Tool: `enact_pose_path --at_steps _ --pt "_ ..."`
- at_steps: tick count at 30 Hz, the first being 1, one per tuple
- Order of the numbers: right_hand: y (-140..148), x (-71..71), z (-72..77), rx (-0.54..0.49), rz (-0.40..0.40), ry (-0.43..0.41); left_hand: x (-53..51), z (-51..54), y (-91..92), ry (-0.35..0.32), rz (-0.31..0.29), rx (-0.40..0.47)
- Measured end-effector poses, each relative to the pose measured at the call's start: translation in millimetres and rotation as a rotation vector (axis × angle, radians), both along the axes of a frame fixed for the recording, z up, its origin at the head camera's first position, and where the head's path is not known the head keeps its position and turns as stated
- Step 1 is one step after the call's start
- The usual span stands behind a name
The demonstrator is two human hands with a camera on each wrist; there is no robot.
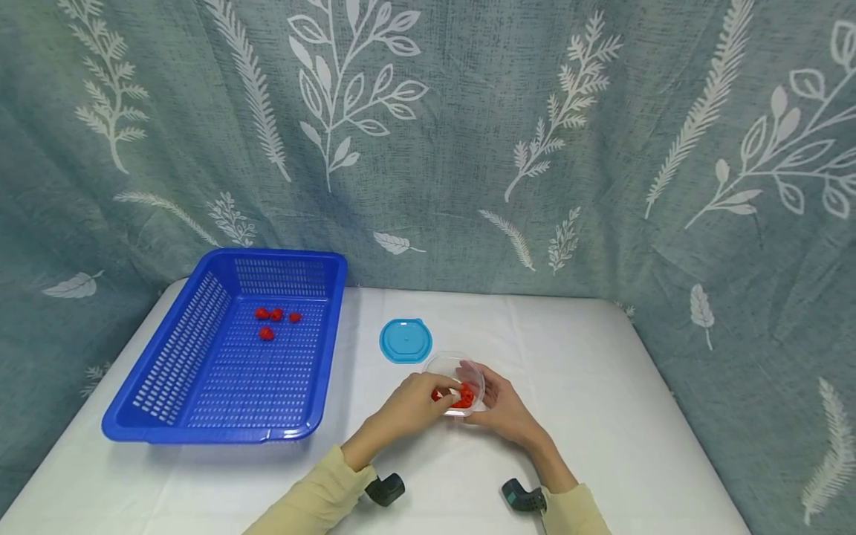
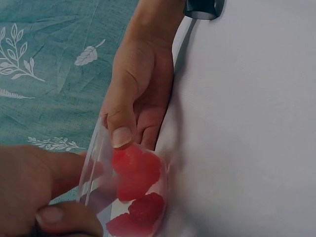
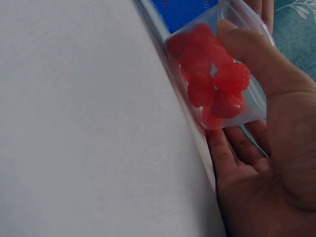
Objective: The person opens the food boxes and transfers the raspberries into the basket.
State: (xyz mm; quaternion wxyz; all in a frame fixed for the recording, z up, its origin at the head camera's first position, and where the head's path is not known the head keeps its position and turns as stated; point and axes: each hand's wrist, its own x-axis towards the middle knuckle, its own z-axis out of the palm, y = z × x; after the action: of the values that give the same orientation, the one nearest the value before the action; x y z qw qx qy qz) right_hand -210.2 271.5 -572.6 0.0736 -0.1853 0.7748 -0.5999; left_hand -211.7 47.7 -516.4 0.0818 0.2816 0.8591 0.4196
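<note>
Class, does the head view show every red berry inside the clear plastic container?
No, four red berries lie in the blue, rectangular, perforated plastic basket.

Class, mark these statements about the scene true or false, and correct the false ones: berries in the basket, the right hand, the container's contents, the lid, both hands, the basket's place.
1. Four red berries lie in the blue basket. True.
2. The right hand holds the clear container. True.
3. The container is empty. False: more berries are inside it.
4. The blue lid lies on the white table. True.
5. Both hands are in the basket. False: the left hand, like the right, is at the container.
6. In the head view, the basket is right of the lid. False: it is left of it.
</note>
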Motion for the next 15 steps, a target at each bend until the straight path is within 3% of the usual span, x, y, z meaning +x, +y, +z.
enact_pose_path --at_steps 3,10,15 --pt "0.4 0.0 0.4 -0.014 0.01 -0.007 -2.0 0.4 2.7 -0.015 -0.015 -0.032" --pt "0.5 0.1 1.6 -0.027 0.022 -0.015 -6.4 1.9 2.1 -0.138 -0.081 -0.017" --pt "0.1 0.1 0.7 -0.028 0.025 -0.009 -8.0 3.0 -0.5 -0.136 -0.094 0.013"
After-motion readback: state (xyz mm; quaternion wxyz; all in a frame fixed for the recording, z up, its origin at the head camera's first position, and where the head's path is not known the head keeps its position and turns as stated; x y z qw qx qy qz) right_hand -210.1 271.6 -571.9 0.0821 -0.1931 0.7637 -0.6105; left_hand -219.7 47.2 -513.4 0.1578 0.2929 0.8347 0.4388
